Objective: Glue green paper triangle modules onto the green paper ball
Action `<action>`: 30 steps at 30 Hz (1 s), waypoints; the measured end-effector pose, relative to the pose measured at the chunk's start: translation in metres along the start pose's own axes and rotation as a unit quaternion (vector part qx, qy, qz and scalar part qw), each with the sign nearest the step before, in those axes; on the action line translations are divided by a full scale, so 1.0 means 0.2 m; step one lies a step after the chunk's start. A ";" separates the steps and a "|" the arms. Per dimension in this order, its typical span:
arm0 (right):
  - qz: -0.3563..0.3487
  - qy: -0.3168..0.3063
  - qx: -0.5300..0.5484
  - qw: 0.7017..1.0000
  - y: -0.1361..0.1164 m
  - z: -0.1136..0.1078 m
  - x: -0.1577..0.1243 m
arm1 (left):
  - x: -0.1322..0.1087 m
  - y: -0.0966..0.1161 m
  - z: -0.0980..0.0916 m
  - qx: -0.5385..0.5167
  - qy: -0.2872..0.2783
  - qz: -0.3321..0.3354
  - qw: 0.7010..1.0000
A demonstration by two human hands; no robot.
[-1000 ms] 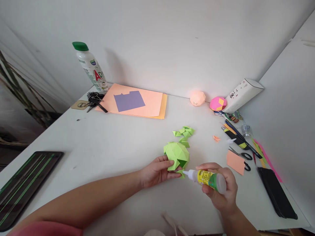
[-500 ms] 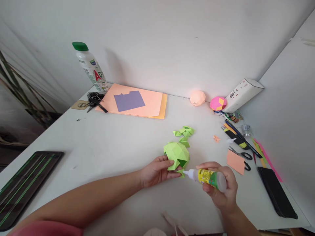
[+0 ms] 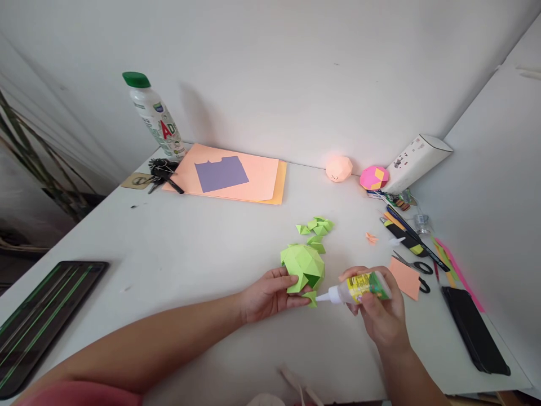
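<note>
My left hand (image 3: 268, 296) is closed around the lower left of a green faceted paper ball (image 3: 303, 262), which has an opening at its lower right. A small green paper piece (image 3: 311, 299) sits at that hand's fingertips, just below the ball. My right hand (image 3: 382, 316) grips a glue bottle (image 3: 359, 288) with a yellow and green label, lying nearly level. The bottle's white nozzle tip is at the small piece; whether it touches, I cannot tell. Behind the ball lie several folded green paper pieces (image 3: 320, 226).
Orange paper sheets (image 3: 257, 169) with a purple sheet on top lie at the back. Scissors (image 3: 418, 266), a cutter (image 3: 406, 237) and a black pouch (image 3: 475, 330) are on the right. Two paper balls stand by the wall, one peach (image 3: 338, 169). A white bottle (image 3: 158, 121) stands back left.
The glue bottle has turned in my right hand to lie more level, its rear end raised, and my right fingers have shifted around it. My left hand and the ball stay put.
</note>
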State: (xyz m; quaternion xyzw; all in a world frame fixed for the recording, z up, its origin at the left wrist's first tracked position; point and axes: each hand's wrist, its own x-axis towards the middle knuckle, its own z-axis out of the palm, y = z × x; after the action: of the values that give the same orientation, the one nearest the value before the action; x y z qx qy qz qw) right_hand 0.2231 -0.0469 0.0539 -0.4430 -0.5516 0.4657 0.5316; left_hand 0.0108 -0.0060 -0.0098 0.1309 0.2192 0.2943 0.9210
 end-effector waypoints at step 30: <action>0.104 -0.005 0.069 0.992 0.01 0.01 0.03 | 0.00 0.00 0.00 -0.006 0.011 -0.006 1.000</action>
State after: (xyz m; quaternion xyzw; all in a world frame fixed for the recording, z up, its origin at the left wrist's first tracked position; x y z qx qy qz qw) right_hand 0.2209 -0.0408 0.0523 -0.4578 -0.4716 0.5581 0.5065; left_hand 0.0105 -0.0056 -0.0095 0.1207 0.2281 0.2919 0.9210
